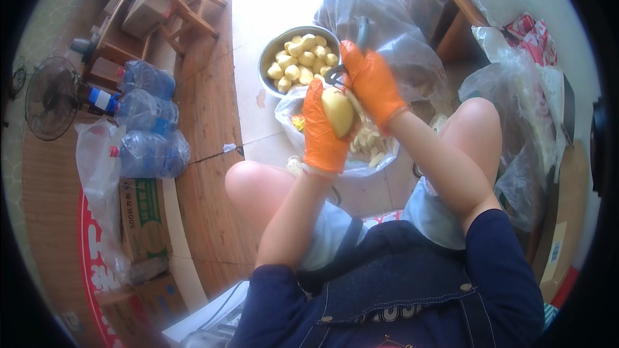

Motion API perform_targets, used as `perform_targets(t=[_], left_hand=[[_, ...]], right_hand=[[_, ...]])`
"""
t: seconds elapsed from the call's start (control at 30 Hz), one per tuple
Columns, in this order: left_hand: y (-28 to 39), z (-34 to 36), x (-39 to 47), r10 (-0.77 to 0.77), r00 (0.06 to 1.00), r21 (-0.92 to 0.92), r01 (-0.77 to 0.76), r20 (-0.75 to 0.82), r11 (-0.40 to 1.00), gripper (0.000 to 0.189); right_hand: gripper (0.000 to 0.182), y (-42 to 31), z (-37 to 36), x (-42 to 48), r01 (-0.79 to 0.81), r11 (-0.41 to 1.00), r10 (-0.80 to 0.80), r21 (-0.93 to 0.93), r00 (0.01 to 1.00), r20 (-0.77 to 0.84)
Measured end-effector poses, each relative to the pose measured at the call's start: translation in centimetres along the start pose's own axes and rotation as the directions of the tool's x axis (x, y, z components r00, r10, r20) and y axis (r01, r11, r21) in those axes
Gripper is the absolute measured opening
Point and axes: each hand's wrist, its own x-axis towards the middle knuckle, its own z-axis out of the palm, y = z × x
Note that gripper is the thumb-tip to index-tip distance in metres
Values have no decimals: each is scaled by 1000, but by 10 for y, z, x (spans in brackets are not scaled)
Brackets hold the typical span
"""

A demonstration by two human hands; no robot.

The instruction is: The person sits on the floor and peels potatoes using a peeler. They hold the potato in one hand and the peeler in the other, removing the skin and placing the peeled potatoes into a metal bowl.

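Observation:
My left hand (321,137), in an orange glove, grips a large potato (337,112) whose facing side is pale yellow. My right hand (372,82), gloved alike, holds a peeler by its dark green handle (362,33). The peeler's dark metal head (334,75) is at the potato's upper end, and a strip of peel hangs between the hands. Below them a clear plastic bag (372,170) on the floor holds peelings (372,147). Just beyond stands a round metal basin (263,65) full of peeled potatoes (305,59).
A large translucent sack (382,14) stands beyond my right hand. Plastic bags (512,125) hang along the right side. To the left are several water jugs (147,116), a fan (52,98), cartons (142,217) and wooden stools (179,7). My knees flank the bag of peelings.

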Motion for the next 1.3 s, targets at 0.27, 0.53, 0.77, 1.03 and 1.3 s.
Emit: perform_targets(t=[0.27, 0.53, 0.77, 1.03, 1.3], left_hand=[[7, -9, 26, 11, 1000, -242, -11, -4, 970, 50], [-1, -14, 24, 76, 958, -329, 20, 276, 944, 65], [-5, -2, 11, 119, 969, -187, -78, 218, 979, 58], [7, 10, -4, 65, 976, -171, -29, 208, 985, 57], [-15, -33, 26, 295, 950, 202, -311, 102, 929, 57]], right_hand=[[48, 1, 1, -3, 259, 933, -297, -250, 947, -125], [45, 7, 19, -28, 386, 808, -426, -445, 905, 10], [42, 3, 11, -10, 262, 877, -326, -402, 940, -101], [40, 11, 7, -11, 442, 741, -491, -506, 870, 41], [48, -15, 2, -2, 40, 998, -38, -56, 999, 37]])
